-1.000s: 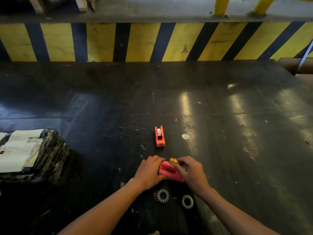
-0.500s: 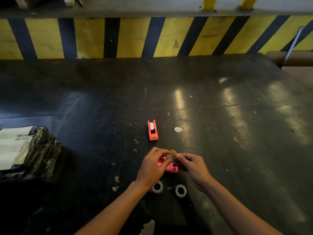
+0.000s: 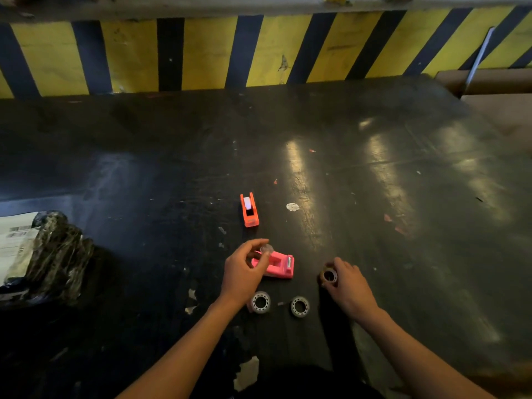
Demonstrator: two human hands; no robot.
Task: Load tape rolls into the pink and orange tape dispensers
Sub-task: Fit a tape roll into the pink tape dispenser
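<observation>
The pink tape dispenser [image 3: 278, 266] lies on the dark table [image 3: 374, 197], its metal cutter facing right. My left hand [image 3: 244, 272] hovers over its left end and pinches a small clear spool [image 3: 266, 249] between thumb and fingers. My right hand [image 3: 347, 283] rests on the table to the right, fingers wrapped around a brownish tape roll [image 3: 329, 276]. The orange dispenser [image 3: 249, 210] stands farther back with a white roll inside it. Two clear tape rolls [image 3: 260, 302] [image 3: 299, 306] lie flat just in front of the pink dispenser.
A black plastic-wrapped parcel [image 3: 46, 254] with white labels sits at the left edge. A yellow-and-black striped barrier [image 3: 259, 53] runs along the far side. Cardboard [image 3: 495, 90] shows at the far right. Paper scraps dot the near table.
My hands have parted: the right hand carried the brownish roll away from the pink dispenser down to the table on the right. The left hand kept the small clear spool.
</observation>
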